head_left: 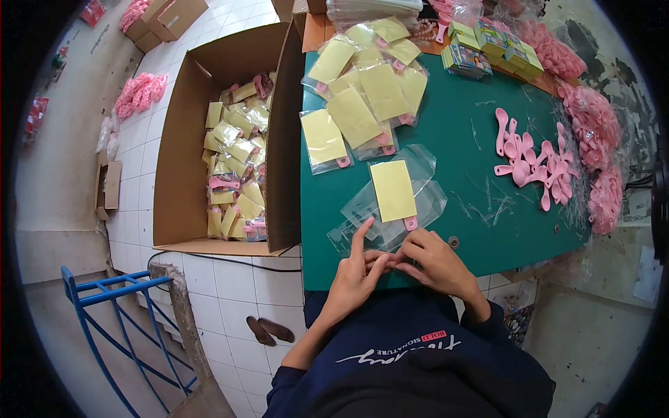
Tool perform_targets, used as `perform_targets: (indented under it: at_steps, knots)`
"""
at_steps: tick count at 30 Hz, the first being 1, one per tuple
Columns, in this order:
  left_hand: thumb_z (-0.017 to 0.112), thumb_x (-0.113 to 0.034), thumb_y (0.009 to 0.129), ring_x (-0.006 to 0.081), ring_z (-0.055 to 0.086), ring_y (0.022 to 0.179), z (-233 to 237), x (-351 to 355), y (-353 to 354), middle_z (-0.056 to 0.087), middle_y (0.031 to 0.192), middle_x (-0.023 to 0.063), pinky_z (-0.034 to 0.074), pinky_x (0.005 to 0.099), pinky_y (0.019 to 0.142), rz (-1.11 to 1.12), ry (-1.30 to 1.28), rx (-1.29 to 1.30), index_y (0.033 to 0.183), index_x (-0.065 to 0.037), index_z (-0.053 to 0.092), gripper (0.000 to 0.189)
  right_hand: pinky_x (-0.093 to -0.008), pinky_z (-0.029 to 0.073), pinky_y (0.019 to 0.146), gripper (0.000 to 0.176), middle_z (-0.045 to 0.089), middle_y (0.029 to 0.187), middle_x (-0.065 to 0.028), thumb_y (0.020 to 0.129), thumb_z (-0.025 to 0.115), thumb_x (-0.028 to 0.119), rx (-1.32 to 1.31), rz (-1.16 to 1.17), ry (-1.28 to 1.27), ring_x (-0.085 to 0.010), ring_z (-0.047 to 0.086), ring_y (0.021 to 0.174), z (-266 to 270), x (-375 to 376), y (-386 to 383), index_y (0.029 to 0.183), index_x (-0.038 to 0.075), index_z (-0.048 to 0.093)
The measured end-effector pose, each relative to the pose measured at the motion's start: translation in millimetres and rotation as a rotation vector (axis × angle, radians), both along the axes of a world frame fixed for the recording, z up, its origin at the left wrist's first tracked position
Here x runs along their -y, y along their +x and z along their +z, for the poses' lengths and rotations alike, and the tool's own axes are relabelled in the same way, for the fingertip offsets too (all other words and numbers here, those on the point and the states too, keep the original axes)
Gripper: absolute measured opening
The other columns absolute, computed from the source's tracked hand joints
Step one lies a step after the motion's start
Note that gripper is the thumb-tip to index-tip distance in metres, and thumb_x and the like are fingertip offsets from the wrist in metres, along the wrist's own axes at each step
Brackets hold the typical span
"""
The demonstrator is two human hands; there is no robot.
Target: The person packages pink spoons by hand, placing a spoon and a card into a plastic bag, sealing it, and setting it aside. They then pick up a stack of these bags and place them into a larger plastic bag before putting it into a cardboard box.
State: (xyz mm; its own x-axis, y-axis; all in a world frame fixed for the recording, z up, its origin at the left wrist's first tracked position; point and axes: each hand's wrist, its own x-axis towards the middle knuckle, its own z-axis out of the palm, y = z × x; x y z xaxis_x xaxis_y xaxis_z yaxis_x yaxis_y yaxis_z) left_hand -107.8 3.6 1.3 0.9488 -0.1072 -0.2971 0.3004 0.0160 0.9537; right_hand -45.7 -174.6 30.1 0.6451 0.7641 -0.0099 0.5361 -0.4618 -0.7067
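Near the front edge of the green table (488,251), a yellow card (394,191) lies on clear plastic bags (425,161), with the pink end of a spoon (410,223) showing below it. My left hand (357,275) is beside the bags' lower edge, index finger stretched out over the plastic, thumb near my right fingers. My right hand (433,263) is just below the spoon end, its fingers pinched together. What lies between the fingertips of my right hand is too small to make out.
Bagged yellow cards (353,117) are piled at the table's back left. Loose pink spoons (523,164) lie to the right, card stacks (491,45) behind. A large cardboard box (180,160) of packed bags stands left of the table. A blue rail (115,292) is at lower left.
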Motion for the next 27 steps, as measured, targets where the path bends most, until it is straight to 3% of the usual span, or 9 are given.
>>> perform_targets:
  at_steps: [6, 9, 18, 21, 26, 27]
  knots:
    - [0.05, -0.005, 0.091, 0.0215, 0.067, 0.082, -4.8, -1.0, 0.3, 0.067, 0.089, 0.0158, 0.052, 0.0302, 0.076, 0.022, 0.01, 0.006, 0.141, -0.005, 0.014, 0.061, -0.0364, 0.04, 0.074, 0.015, 0.051, 0.089, -0.009, 0.078, 0.064, 0.011, -0.059, 0.058, 0.06, -0.027, 0.051, 0.088, -6.7, -1.8, -2.7, 0.089, 0.005, 0.056]
    - [0.05, -0.005, 0.091, 0.0207, 0.067, 0.083, -3.2, -0.1, 1.0, 0.067, 0.09, 0.0159, 0.052, 0.0292, 0.075, 0.048, -0.027, -0.014, 0.141, -0.006, 0.014, 0.062, -0.0339, 0.04, 0.073, 0.017, 0.052, 0.088, -0.0068, 0.073, 0.069, 0.009, -0.006, -0.052, 0.035, -0.0251, 0.051, 0.085, -4.5, -5.1, -3.1, 0.086, 0.005, 0.058]
    - [0.054, -0.002, 0.089, 0.0185, 0.067, 0.082, 5.2, -4.4, 10.7, 0.066, 0.085, 0.0138, 0.053, 0.0271, 0.072, 0.015, -0.166, -0.133, 0.141, -0.008, 0.014, 0.066, -0.033, 0.039, 0.069, 0.024, 0.048, 0.082, -0.0053, 0.068, 0.069, 0.009, 0.414, 0.146, -0.143, -0.022, 0.05, 0.079, 5.4, -9.9, -9.5, 0.087, 0.005, 0.055]
    - [0.055, 0.002, 0.087, 0.0175, 0.065, 0.082, 8.8, -4.0, 18.5, 0.063, 0.082, 0.0116, 0.054, 0.0274, 0.072, 0.02, -0.217, -0.141, 0.141, -0.009, 0.014, 0.068, -0.0328, 0.039, 0.069, 0.023, 0.048, 0.082, -0.005, 0.069, 0.069, 0.01, 0.394, 0.198, -0.015, -0.0207, 0.05, 0.079, 3.9, -9.6, -4.3, 0.088, 0.005, 0.055]
    - [0.055, 0.004, 0.087, 0.019, 0.065, 0.082, 1.2, -7.0, 22.3, 0.063, 0.081, 0.0122, 0.055, 0.0282, 0.072, 0.126, -0.244, -0.094, 0.139, -0.006, 0.017, 0.065, -0.0329, 0.043, 0.072, 0.016, 0.052, 0.084, -0.0073, 0.075, 0.068, 0.009, -0.274, 0.4, 0.225, -0.0226, 0.053, 0.082, 39.6, 35.2, 49.3, 0.084, 0.004, 0.055]
    - [0.054, 0.003, 0.087, 0.0189, 0.066, 0.082, 1.8, -9.9, 22.1, 0.063, 0.082, 0.0128, 0.055, 0.028, 0.072, 0.103, -0.28, -0.093, 0.138, -0.004, 0.017, 0.063, -0.0323, 0.044, 0.071, 0.018, 0.054, 0.083, -0.0061, 0.074, 0.069, 0.007, -0.255, 0.357, 0.323, -0.0219, 0.054, 0.079, 41.5, 61.0, 73.1, 0.085, 0.005, 0.055]
